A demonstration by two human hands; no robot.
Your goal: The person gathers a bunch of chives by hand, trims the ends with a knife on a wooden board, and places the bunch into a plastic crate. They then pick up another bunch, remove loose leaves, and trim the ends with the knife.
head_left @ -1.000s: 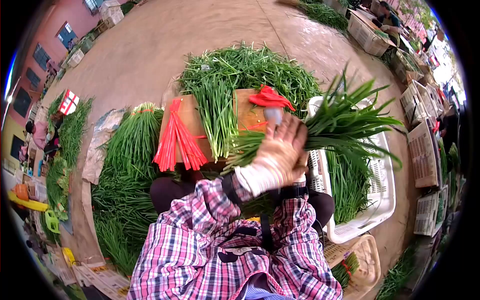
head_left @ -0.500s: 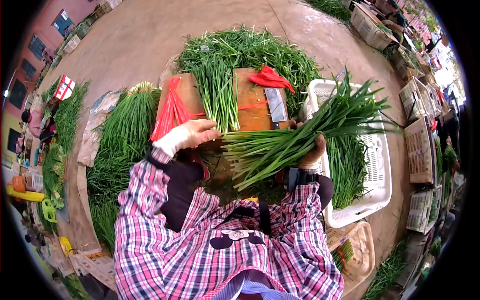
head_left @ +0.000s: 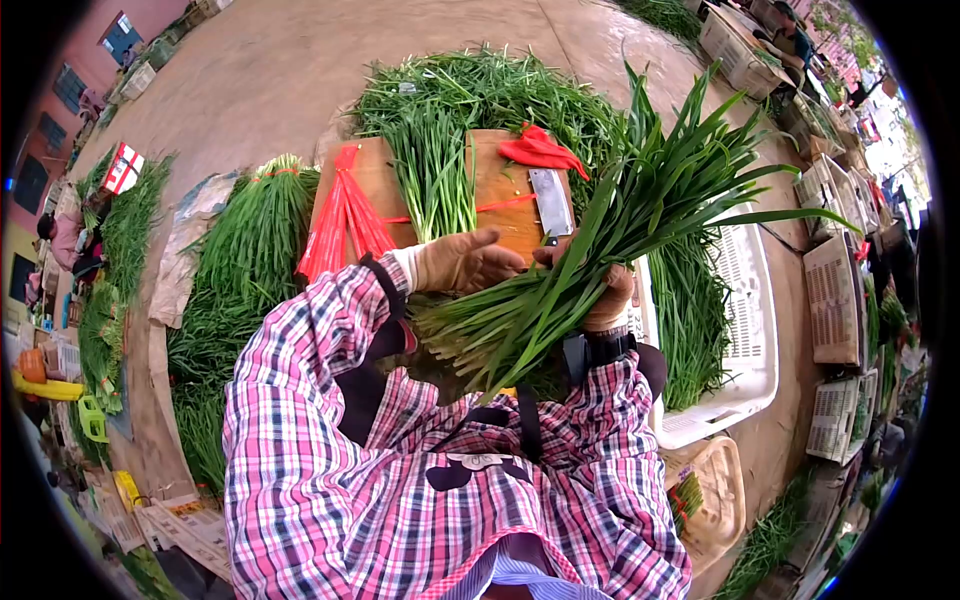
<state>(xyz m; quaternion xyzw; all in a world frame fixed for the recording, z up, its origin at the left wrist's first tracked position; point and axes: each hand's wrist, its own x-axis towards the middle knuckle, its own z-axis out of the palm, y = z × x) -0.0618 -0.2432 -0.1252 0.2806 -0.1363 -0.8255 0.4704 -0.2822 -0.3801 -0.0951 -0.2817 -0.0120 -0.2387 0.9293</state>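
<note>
My right hand (head_left: pixel 608 298) is wrapped round a thick bunch of garlic chives (head_left: pixel 650 205), whose pale cut ends point left and leafy tips point up right. Above those pale ends my left hand (head_left: pixel 462 264) is open, its fingers stretched toward the bunch. In front lies a wooden board (head_left: pixel 375 165) with a smaller pile of chives (head_left: pixel 430 170) across it. A cleaver (head_left: pixel 550 203) rests on its right side, by a crumpled red cloth or bag (head_left: pixel 543 150). Red plastic strips (head_left: pixel 345 235) hang over the left side.
Loose greens (head_left: pixel 490 85) are heaped behind the board. To my left, a tied bundle of chives (head_left: pixel 265 215) lies on more greens. On my right stands a white plastic basket (head_left: pixel 755 330) holding chives, with a beige crate (head_left: pixel 730 490) nearer me. More crates (head_left: pixel 835 290) line the far right.
My left hand has moved right, toward the bunch. The bunch in my right hand has tilted, its leafy tips rising and its pale ends shifting left and lower.
</note>
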